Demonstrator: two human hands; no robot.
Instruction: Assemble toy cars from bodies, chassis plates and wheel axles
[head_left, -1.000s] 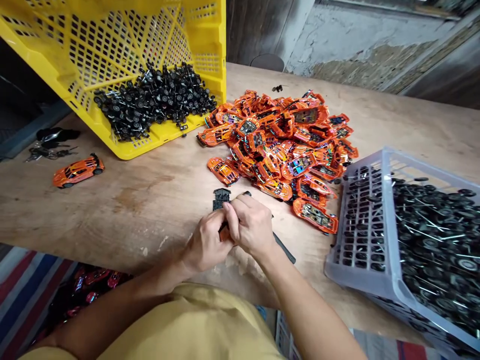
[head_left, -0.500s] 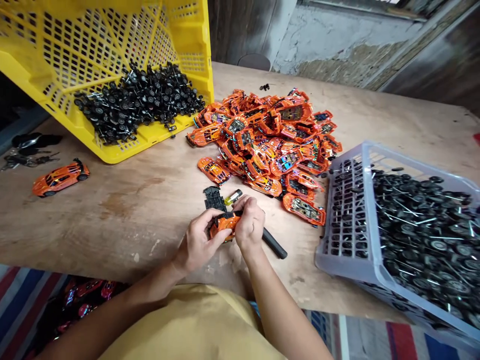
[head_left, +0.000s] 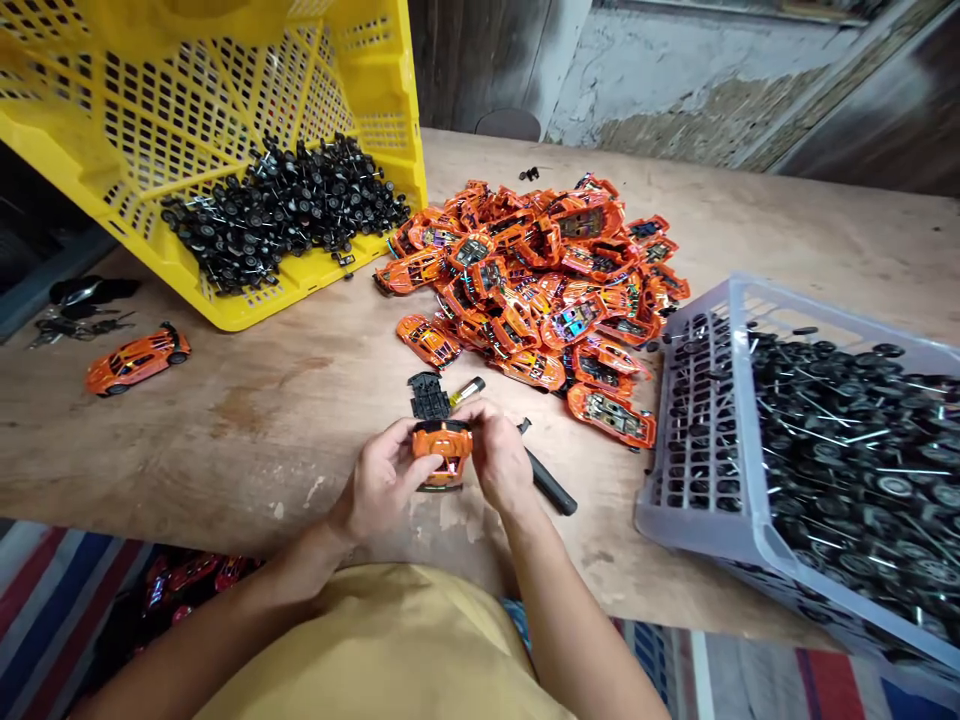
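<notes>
An orange toy car sits between my two hands just above the wooden table. My left hand grips its left side and my right hand grips its right side. A black chassis plate lies right behind the car, beside a small yellow-tipped tool. A black-handled tool lies under my right wrist. A heap of orange car bodies fills the table's middle.
A tilted yellow crate at the back left holds black wheel-and-axle sets. At the right, a grey basket holds more wheel axles. A finished orange car and keys lie at the far left.
The car was covered by my hands a second ago; it has since been turned so its orange body faces up, held from both sides. The view shifted slightly.
</notes>
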